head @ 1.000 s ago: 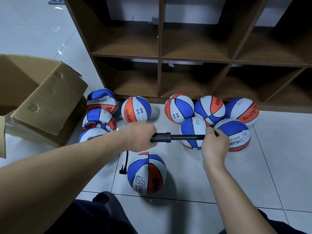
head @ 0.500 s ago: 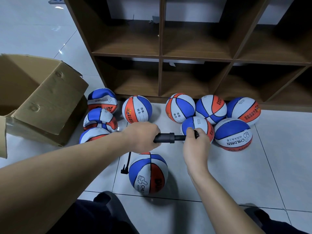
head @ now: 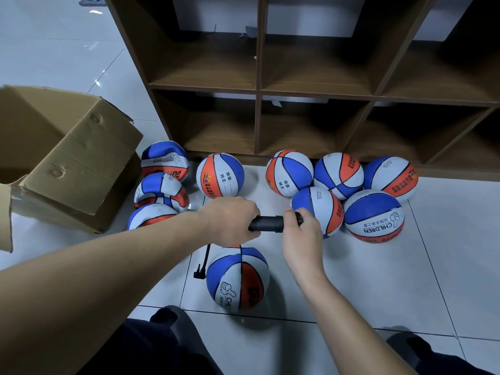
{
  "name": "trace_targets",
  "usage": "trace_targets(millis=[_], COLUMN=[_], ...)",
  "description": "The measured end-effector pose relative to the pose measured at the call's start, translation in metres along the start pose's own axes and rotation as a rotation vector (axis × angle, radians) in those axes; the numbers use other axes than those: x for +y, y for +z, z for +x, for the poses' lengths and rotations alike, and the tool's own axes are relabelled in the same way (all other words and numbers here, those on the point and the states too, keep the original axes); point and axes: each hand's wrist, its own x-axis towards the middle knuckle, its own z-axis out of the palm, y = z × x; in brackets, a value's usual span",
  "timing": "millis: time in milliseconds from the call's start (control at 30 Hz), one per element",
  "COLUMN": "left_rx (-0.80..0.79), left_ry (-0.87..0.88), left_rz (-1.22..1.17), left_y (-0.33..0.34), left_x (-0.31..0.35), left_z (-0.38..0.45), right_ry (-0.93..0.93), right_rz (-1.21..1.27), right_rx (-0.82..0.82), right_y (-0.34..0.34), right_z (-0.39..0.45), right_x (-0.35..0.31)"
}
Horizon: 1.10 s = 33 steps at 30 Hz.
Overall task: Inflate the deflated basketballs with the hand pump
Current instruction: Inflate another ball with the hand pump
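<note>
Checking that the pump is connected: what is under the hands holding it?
Under the pump a basketball sits on the floor, a black hose hanging beside it. The left hand hides where the pump meets the ball.

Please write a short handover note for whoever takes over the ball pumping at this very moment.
Left hand grips the pump barrel; right hand grips the handle, pushed fully in against the barrel.
The pump's hose hangs down beside the ball being filled, on the floor under the hands.
Done: six round balls stand by the shelf.
Left: three sagging balls beside the cardboard box, plus the current one, whose firmness cannot be judged.
</note>
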Motion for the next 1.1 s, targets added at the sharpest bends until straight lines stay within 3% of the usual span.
trace_targets(millis=[267, 567, 800, 1100], left_rx=[-0.004, -0.045, -0.017, 0.007], left_ry=[-0.009, -0.072, -0.065, -0.07], left_rz=[-0.042, -0.076, -0.009, -0.019], left_y=[-0.002, -0.005, 0.001, 0.002], left_x=[0.0, -0.012, -0.009, -0.004], left_z=[0.0, -0.001, -0.002, -0.004], right_ry=[0.032, 0.174, 0.132, 0.055], right_rz=[-0.001, 0.176, 0.158, 0.063], right_rx=[-0.046, 0.162, 0.254, 0.153], right_y=[-0.02, -0.073, -0.052, -0.023], right_z=[0.018, 0.051, 0.036, 0.016], right_x=[0.0, 0.001, 0.003, -0.001])
